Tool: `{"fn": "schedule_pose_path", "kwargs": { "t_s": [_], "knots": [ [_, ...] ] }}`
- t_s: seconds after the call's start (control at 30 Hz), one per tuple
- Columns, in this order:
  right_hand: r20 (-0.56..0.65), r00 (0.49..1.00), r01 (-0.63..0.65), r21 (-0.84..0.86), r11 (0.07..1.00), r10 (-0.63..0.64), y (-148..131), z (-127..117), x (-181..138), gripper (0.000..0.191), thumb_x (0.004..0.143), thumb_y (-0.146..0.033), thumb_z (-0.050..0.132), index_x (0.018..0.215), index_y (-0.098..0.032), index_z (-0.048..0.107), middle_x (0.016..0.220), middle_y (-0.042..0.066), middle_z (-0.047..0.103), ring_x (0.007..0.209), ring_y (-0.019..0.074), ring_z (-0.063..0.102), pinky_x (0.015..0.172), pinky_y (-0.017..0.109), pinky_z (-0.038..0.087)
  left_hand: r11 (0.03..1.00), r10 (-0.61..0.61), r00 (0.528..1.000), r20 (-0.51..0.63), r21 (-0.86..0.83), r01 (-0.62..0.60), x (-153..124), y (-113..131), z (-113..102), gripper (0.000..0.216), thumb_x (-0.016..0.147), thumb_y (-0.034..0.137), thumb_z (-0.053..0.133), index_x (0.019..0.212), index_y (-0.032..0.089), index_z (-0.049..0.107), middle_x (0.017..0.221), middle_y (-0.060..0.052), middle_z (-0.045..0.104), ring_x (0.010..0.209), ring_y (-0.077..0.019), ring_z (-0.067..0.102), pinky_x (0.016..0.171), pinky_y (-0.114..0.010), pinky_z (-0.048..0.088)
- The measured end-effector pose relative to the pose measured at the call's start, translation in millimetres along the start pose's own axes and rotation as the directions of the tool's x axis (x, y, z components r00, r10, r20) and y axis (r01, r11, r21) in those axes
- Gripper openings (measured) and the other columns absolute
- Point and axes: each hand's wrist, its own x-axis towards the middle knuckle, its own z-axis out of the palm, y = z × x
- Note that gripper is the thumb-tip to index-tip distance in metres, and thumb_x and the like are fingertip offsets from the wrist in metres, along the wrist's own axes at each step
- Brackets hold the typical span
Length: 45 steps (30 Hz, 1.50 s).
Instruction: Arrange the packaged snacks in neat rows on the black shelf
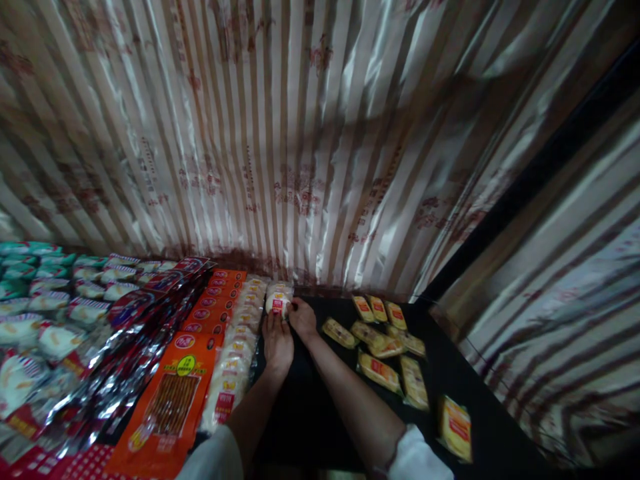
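Observation:
Both hands reach forward over a black table top [310, 400] toward a striped curtain. My left hand [277, 340] and my right hand [301, 315] close together on one small white food packet with a red label [278, 301]. They hold it at the far end of a row of similar white packets [235, 360]. The fingertips are partly hidden behind the packet. White sleeves cover both arms near the bottom edge.
Left of the white row lie orange sausage packs [173, 400], dark red foil packs [135, 320], and white and green packets [50, 307]. Several loose yellow packets [380, 347] are scattered on the right. One yellow packet [455, 427] lies near the front. A shiny striped curtain [320, 147] hangs behind.

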Motion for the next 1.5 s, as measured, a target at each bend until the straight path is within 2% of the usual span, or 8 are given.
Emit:
{"fn": "schedule_pose_path", "kwargs": {
  "t_s": [0.37, 0.57, 0.73, 0.87, 0.97, 1.2, 1.4, 1.5],
  "knots": [
    [0.013, 0.998, -0.065, 0.044, 0.997, 0.065, 3.5, 2.1, 7.0, 0.02, 0.08, -0.023, 0.052, 0.095, -0.019, 0.064, 0.091, 0.007, 0.07, 0.087, 0.019, 0.064, 0.074, 0.027, 0.046, 0.999, -0.039, 0.999, 0.024, 0.018, 0.039, 1.1, 0.4, -0.3, 0.041, 0.085, 0.016, 0.031, 0.114, 0.007, 0.058, 0.131, -0.019, 0.05, 0.124, -0.0272, 0.045, 0.105, -0.043, 0.033],
    [-0.023, 0.995, -0.096, 0.073, 0.993, 0.098, 2.3, -8.2, -11.5, 0.032, 0.084, -0.024, 0.045, 0.111, -0.013, 0.056, 0.105, 0.011, 0.064, 0.099, 0.0192, 0.059, 0.086, 0.029, 0.043, 1.0, -0.009, 0.997, 0.075, 0.009, 0.009, -7.6, 19.2, -21.6, 0.039, 0.085, 0.016, 0.033, 0.113, 0.004, 0.058, 0.134, -0.021, 0.046, 0.127, -0.0293, 0.038, 0.106, -0.045, 0.03],
    [-0.143, 0.989, 0.082, 0.269, 0.96, -0.044, 16.4, -28.2, -77.4, 0.027, 0.084, -0.022, 0.041, 0.104, -0.015, 0.058, 0.104, 0.008, 0.064, 0.094, 0.0161, 0.059, 0.086, 0.028, 0.044, 0.994, 0.023, 0.992, 0.127, -0.106, -0.01, -51.6, 40.1, -48.3, 0.031, 0.082, 0.013, 0.037, 0.1, 0.011, 0.062, 0.113, -0.013, 0.06, 0.109, -0.0209, 0.053, 0.099, -0.033, 0.039],
    [-0.192, 0.972, 0.198, 0.337, 0.92, -0.138, 36.2, -47.3, -162.8, 0.024, 0.086, -0.025, 0.039, 0.095, -0.018, 0.059, 0.097, 0.007, 0.065, 0.09, 0.0158, 0.059, 0.082, 0.027, 0.046, 0.957, 0.09, 0.984, 0.151, -0.286, -0.044, -119.5, 45.7, -70.6, 0.027, 0.08, 0.01, 0.035, 0.087, 0.017, 0.06, 0.092, -0.007, 0.062, 0.09, -0.0154, 0.058, 0.086, -0.028, 0.047],
    [-0.185, 0.967, 0.226, 0.293, 0.929, -0.177, 55.4, -57.4, -225.7, 0.025, 0.088, -0.026, 0.037, 0.094, -0.019, 0.06, 0.094, 0.007, 0.065, 0.089, 0.0158, 0.06, 0.082, 0.028, 0.047, 0.947, 0.107, 0.974, 0.2, -0.32, -0.038, -174.7, 39.2, -84.7, 0.025, 0.083, 0.013, 0.035, 0.088, 0.018, 0.059, 0.096, -0.007, 0.06, 0.092, -0.0157, 0.058, 0.085, -0.03, 0.047],
    [0.042, 0.987, 0.153, -0.018, 0.988, -0.153, 113.1, -88.5, -326.2, 0.024, 0.086, -0.021, 0.041, 0.097, -0.021, 0.063, 0.094, 0.006, 0.066, 0.089, 0.0191, 0.06, 0.079, 0.031, 0.047, 0.996, 0.088, 0.857, 0.508, -0.074, -0.058, -277.5, 12.8, -111.0, 0.032, 0.082, 0.009, 0.035, 0.1, 0.016, 0.06, 0.106, -0.01, 0.061, 0.099, -0.0185, 0.057, 0.09, -0.036, 0.047],
    [0.254, 0.96, 0.201, -0.333, 0.921, -0.118, 137.4, -107.5, -385.3, 0.029, 0.077, -0.012, 0.052, 0.103, -0.02, 0.063, 0.104, 0.009, 0.063, 0.098, 0.023, 0.057, 0.083, 0.034, 0.046, 0.912, 0.242, 0.579, 0.779, 0.021, -0.409, -326.1, 4.0, -104.3, 0.05, 0.081, 0.011, 0.042, 0.13, 0.018, 0.045, 0.14, -0.011, 0.042, 0.13, -0.0244, 0.036, 0.104, -0.04, 0.036],
    [0.256, 0.948, 0.272, -0.341, 0.9, -0.189, 137.2, -100.2, -398.3, 0.035, 0.076, -0.008, 0.051, 0.107, -0.02, 0.062, 0.11, 0.009, 0.062, 0.104, 0.0238, 0.054, 0.092, 0.036, 0.044, 0.862, 0.224, 0.532, 0.817, 0.088, -0.499, -338.7, -6.4, -86.4, 0.051, 0.084, 0.009, 0.036, 0.135, 0.012, 0.038, 0.143, -0.013, 0.036, 0.134, -0.0242, 0.029, 0.107, -0.039, 0.033]
  ]
}}
